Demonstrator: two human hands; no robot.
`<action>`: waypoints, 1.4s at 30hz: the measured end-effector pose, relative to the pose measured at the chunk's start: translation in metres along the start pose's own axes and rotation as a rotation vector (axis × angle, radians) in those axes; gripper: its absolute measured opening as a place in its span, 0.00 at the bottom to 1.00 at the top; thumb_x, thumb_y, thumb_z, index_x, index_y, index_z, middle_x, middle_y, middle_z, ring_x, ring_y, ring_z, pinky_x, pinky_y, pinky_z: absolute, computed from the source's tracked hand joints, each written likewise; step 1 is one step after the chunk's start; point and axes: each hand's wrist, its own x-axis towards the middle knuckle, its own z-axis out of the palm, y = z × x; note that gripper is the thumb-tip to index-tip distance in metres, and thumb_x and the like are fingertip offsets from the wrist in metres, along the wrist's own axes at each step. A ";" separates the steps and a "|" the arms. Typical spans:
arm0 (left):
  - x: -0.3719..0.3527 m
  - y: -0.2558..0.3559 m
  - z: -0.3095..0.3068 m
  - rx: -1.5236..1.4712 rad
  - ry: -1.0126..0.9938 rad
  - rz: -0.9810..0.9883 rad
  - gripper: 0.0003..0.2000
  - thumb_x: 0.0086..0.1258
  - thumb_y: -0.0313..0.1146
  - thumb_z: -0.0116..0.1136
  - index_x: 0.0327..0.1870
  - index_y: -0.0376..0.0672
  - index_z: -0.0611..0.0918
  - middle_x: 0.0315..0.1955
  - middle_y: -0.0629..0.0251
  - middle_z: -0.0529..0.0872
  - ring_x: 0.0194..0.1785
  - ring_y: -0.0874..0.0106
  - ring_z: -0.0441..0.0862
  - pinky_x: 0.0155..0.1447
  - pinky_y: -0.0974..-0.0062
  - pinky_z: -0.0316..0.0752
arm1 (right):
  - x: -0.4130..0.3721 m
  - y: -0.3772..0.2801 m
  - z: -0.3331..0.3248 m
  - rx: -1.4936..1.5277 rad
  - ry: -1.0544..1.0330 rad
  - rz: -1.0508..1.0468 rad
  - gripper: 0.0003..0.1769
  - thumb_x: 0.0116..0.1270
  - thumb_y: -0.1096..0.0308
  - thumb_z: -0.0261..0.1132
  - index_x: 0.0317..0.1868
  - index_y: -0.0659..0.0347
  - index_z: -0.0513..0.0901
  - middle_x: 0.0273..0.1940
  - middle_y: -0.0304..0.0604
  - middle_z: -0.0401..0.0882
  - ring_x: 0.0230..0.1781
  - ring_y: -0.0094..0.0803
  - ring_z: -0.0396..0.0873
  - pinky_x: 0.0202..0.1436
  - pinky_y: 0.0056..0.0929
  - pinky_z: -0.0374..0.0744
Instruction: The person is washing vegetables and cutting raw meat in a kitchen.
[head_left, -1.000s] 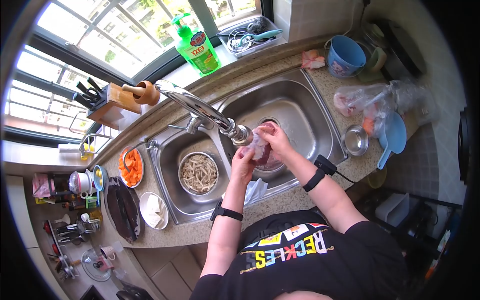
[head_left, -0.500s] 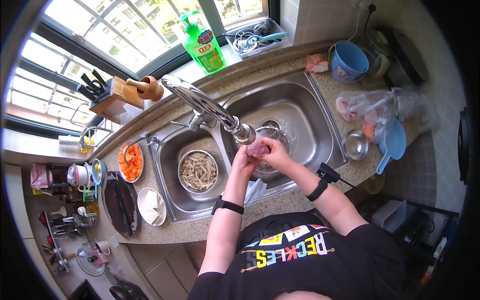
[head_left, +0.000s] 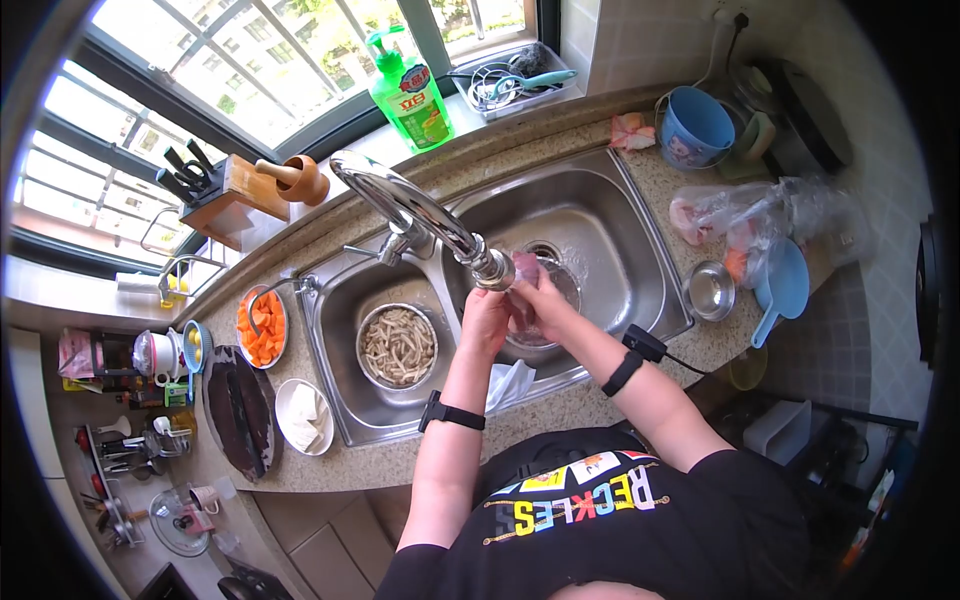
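Observation:
My left hand and my right hand are pressed together around a piece of pink raw meat, just under the spout of the chrome faucet. Both hands hover over a glass bowl standing in the right basin of the steel sink. Most of the meat is hidden by my fingers. Each wrist wears a black band.
The left basin holds a metal bowl of pale strips. On the counter: a carrot bowl, a dark cutting board, a white dish, a small steel bowl, plastic bags, a blue bucket. Green soap bottle on the sill.
My hands closed together around the meat and lifted it up closer to the faucet spout; a second ago it was held lower and more spread out over the bowl.

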 end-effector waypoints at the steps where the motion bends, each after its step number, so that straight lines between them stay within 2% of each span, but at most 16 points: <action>1: -0.001 0.003 0.006 -0.018 0.019 0.072 0.13 0.66 0.29 0.50 0.50 0.39 0.74 0.42 0.60 0.80 0.44 0.70 0.79 0.46 0.70 0.76 | 0.007 -0.002 -0.009 -0.041 -0.086 0.087 0.26 0.62 0.58 0.61 0.58 0.54 0.63 0.44 0.40 0.75 0.42 0.28 0.75 0.35 0.32 0.78; 4: -0.014 0.028 0.017 -0.091 0.122 0.042 0.13 0.66 0.29 0.50 0.51 0.42 0.74 0.45 0.59 0.79 0.47 0.69 0.77 0.49 0.67 0.75 | 0.020 -0.004 -0.003 0.304 -0.140 0.300 0.24 0.64 0.50 0.56 0.56 0.51 0.66 0.40 0.39 0.77 0.41 0.28 0.76 0.36 0.35 0.78; 5: -0.023 0.041 0.020 -0.072 0.137 0.027 0.13 0.67 0.30 0.50 0.52 0.43 0.73 0.47 0.58 0.77 0.49 0.67 0.76 0.52 0.64 0.74 | 0.029 0.003 -0.011 0.387 -0.211 0.387 0.27 0.65 0.42 0.50 0.56 0.50 0.67 0.43 0.45 0.76 0.42 0.36 0.76 0.43 0.40 0.77; 8: -0.042 0.072 0.011 0.077 0.247 0.056 0.14 0.68 0.31 0.49 0.54 0.41 0.71 0.46 0.57 0.77 0.50 0.64 0.76 0.53 0.64 0.73 | 0.024 0.001 0.001 0.587 -0.139 0.407 0.31 0.63 0.38 0.48 0.55 0.53 0.68 0.47 0.54 0.73 0.44 0.47 0.75 0.49 0.49 0.74; 9: -0.043 0.077 -0.006 0.090 0.247 0.065 0.15 0.69 0.32 0.48 0.54 0.41 0.71 0.46 0.56 0.77 0.50 0.61 0.76 0.53 0.62 0.73 | 0.027 0.005 -0.002 0.700 -0.148 0.445 0.33 0.61 0.36 0.48 0.54 0.54 0.68 0.47 0.59 0.70 0.46 0.56 0.73 0.51 0.59 0.70; 13: -0.060 0.105 -0.047 0.054 0.319 0.086 0.15 0.68 0.33 0.49 0.55 0.44 0.71 0.46 0.56 0.77 0.49 0.62 0.75 0.53 0.64 0.73 | 0.017 0.002 0.008 0.706 -0.183 0.433 0.35 0.59 0.35 0.50 0.54 0.55 0.68 0.44 0.58 0.71 0.47 0.58 0.72 0.52 0.66 0.66; 18: -0.065 0.127 -0.100 0.005 0.421 0.165 0.16 0.68 0.36 0.49 0.55 0.47 0.71 0.48 0.58 0.76 0.52 0.63 0.71 0.56 0.62 0.68 | 0.024 0.005 0.011 0.582 -0.144 0.404 0.30 0.60 0.39 0.54 0.50 0.57 0.72 0.41 0.54 0.73 0.43 0.53 0.74 0.51 0.64 0.67; 22: -0.049 0.139 -0.119 -0.067 0.506 0.191 0.18 0.67 0.38 0.51 0.58 0.48 0.68 0.54 0.60 0.72 0.58 0.61 0.66 0.61 0.59 0.62 | 0.032 0.016 0.011 0.342 0.068 0.433 0.16 0.63 0.59 0.60 0.48 0.54 0.72 0.31 0.42 0.76 0.29 0.37 0.77 0.35 0.47 0.79; 24: -0.033 0.143 -0.126 -0.110 0.564 0.238 0.23 0.66 0.41 0.53 0.60 0.49 0.65 0.60 0.63 0.64 0.66 0.60 0.55 0.66 0.57 0.54 | 0.027 0.021 0.008 0.110 0.107 0.209 0.15 0.62 0.67 0.61 0.48 0.55 0.71 0.31 0.41 0.76 0.27 0.34 0.77 0.30 0.39 0.80; 25: -0.021 0.147 -0.133 -0.119 0.526 0.234 0.26 0.66 0.45 0.50 0.64 0.51 0.61 0.67 0.67 0.54 0.72 0.61 0.41 0.70 0.53 0.39 | 0.019 0.013 0.016 0.071 0.155 0.194 0.14 0.61 0.72 0.59 0.48 0.58 0.70 0.32 0.41 0.75 0.28 0.32 0.77 0.32 0.35 0.79; 28: 0.001 0.156 -0.131 -0.064 0.510 0.262 0.29 0.67 0.48 0.46 0.67 0.51 0.57 0.71 0.69 0.44 0.73 0.64 0.30 0.69 0.53 0.26 | 0.015 0.018 0.011 -0.059 0.218 0.020 0.15 0.59 0.73 0.59 0.47 0.60 0.70 0.33 0.40 0.75 0.29 0.30 0.76 0.34 0.33 0.79; 29: 0.005 0.161 -0.131 -0.076 0.439 0.237 0.35 0.67 0.49 0.44 0.70 0.53 0.43 0.71 0.69 0.33 0.72 0.70 0.21 0.68 0.56 0.19 | 0.012 0.017 0.006 -0.056 0.231 0.021 0.15 0.59 0.73 0.59 0.47 0.60 0.70 0.33 0.40 0.75 0.29 0.30 0.76 0.34 0.33 0.79; 35: 0.029 0.165 -0.128 0.142 0.402 0.291 0.34 0.66 0.49 0.43 0.70 0.49 0.46 0.71 0.72 0.35 0.73 0.69 0.27 0.67 0.54 0.18 | -0.003 0.009 -0.006 -0.221 0.254 -0.064 0.16 0.56 0.70 0.61 0.45 0.61 0.70 0.34 0.41 0.75 0.29 0.29 0.76 0.36 0.31 0.79; 40: 0.002 0.151 -0.089 0.228 0.506 0.242 0.40 0.62 0.48 0.49 0.71 0.51 0.40 0.71 0.64 0.36 0.73 0.66 0.27 0.68 0.53 0.22 | 0.000 0.005 -0.008 0.147 0.038 0.295 0.17 0.55 0.65 0.62 0.44 0.60 0.71 0.33 0.47 0.77 0.30 0.36 0.79 0.35 0.37 0.81; 41: -0.001 0.134 -0.084 0.303 0.518 0.299 0.43 0.60 0.48 0.53 0.70 0.48 0.41 0.71 0.59 0.40 0.73 0.64 0.31 0.68 0.53 0.23 | 0.005 0.012 -0.012 0.057 0.070 0.277 0.17 0.57 0.62 0.60 0.45 0.59 0.71 0.31 0.49 0.77 0.30 0.38 0.80 0.34 0.40 0.81; 42: 0.000 0.111 -0.088 0.411 0.525 0.341 0.43 0.60 0.44 0.55 0.70 0.44 0.43 0.69 0.54 0.50 0.71 0.62 0.45 0.69 0.51 0.33 | 0.006 0.011 -0.014 0.055 0.068 0.275 0.17 0.57 0.62 0.60 0.45 0.59 0.71 0.31 0.49 0.77 0.30 0.38 0.80 0.34 0.40 0.81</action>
